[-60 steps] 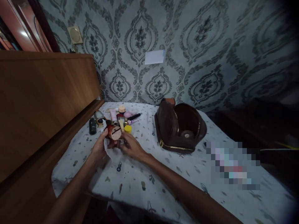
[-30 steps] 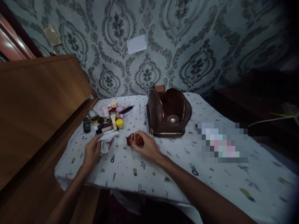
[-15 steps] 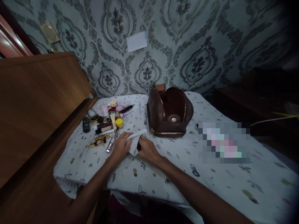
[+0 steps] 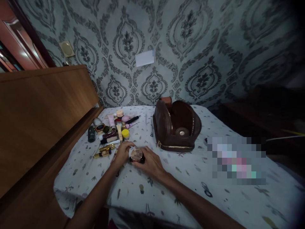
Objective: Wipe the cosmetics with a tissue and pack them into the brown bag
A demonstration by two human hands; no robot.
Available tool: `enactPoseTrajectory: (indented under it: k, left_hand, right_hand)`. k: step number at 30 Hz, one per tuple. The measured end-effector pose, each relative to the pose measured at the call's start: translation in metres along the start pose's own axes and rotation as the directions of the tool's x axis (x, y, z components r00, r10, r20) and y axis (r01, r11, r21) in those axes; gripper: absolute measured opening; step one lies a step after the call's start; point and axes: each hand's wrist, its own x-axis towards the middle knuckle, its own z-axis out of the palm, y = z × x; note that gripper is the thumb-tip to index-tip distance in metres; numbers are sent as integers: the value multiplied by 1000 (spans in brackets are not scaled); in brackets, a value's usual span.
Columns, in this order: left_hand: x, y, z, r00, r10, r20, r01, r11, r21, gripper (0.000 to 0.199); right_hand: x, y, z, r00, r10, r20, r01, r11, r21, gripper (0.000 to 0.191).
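My right hand (image 4: 152, 161) grips a small round cosmetic jar (image 4: 136, 155), dark-sided with a shiny rose-gold top facing up. Beside it on the left, my left hand (image 4: 122, 155) has its fingers curled close to the jar. A bit of white tissue (image 4: 131, 152) shows between those fingers and the jar, mostly hidden. Both hands are low over the patterned cloth. Just left of them lie gold tubes (image 4: 103, 154), a beige tube (image 4: 119, 132) and a jar with a yellow lid (image 4: 125, 133).
A brown makeup bag (image 4: 175, 140) stands unzipped beyond my right hand. More cosmetics, including a dark green bottle (image 4: 91, 134) and a pink tube (image 4: 111, 121), cluster at the left. A blurred-out item (image 4: 235, 160) lies right. A wooden headboard (image 4: 47, 101) borders the left side.
The white tissue, spread between both hands before, is now mostly hidden by my left hand. The jar has turned so its rose-gold top shows. The view has tilted upward slightly.
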Motion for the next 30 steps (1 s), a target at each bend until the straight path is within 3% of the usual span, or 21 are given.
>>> enactPoseTrajectory:
  k: [5,8,12,15,18,25,30]
  left_hand:
    - [-12,5,-2,997,72,42,-74,996,44,33]
    - [-13,12,-9,981,145,131,-147,989,7,32]
    - [-11,16,-14,943,226,243,-202,972,-121,36]
    - [-13,15,-11,933,210,292,-183,976,-116,52]
    - [-16,12,-6,938,163,304,-158,987,-42,60]
    - [-16,12,1,954,171,248,-194,978,75,47]
    - [-14,13,-3,948,173,269,-225,958,176,40]
  right_hand:
    - [-5,12,8,986,-85,-140,109,979,170,47]
    - [-5,17,8,974,-107,-202,158,953,257,45]
    - [-3,19,4,974,-31,-223,104,940,324,38]
    - [-1,19,1,976,13,-217,59,944,326,34]
    - [-1,19,0,973,-17,-232,88,949,303,30]
    - [1,25,3,960,-101,-260,179,938,298,38]
    - [1,28,4,956,-130,-264,203,941,269,39]
